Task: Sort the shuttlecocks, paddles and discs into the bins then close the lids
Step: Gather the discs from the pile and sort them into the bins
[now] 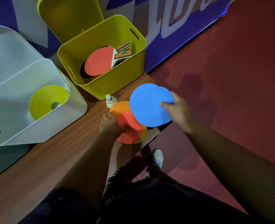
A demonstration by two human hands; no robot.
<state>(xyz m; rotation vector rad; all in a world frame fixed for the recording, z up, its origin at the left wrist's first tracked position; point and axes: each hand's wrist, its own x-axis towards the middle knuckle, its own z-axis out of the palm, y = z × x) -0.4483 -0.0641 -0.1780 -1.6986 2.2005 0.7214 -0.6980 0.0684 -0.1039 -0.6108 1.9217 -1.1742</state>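
Discs flat, round, smooth-surfaced. Right grip (177, 109) pinches the blue discs (149, 105) by the rim over the table (52, 159) edge; left grip (111, 125) clasps the red disc (130, 130) and orange disc (119, 107) beside a feathered shuttlecock (110, 101).

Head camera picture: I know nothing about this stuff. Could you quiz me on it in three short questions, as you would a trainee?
1. True or false: the yellow bin holds paddles.
2. What colour are the discs that the right hand grips? A red, B blue, C green.
3. Fill in: on the table, just beyond the orange and red discs gripped by the left hand, sits one ____.

Key: 1 true. 2 B, the blue discs. 3 shuttlecock.
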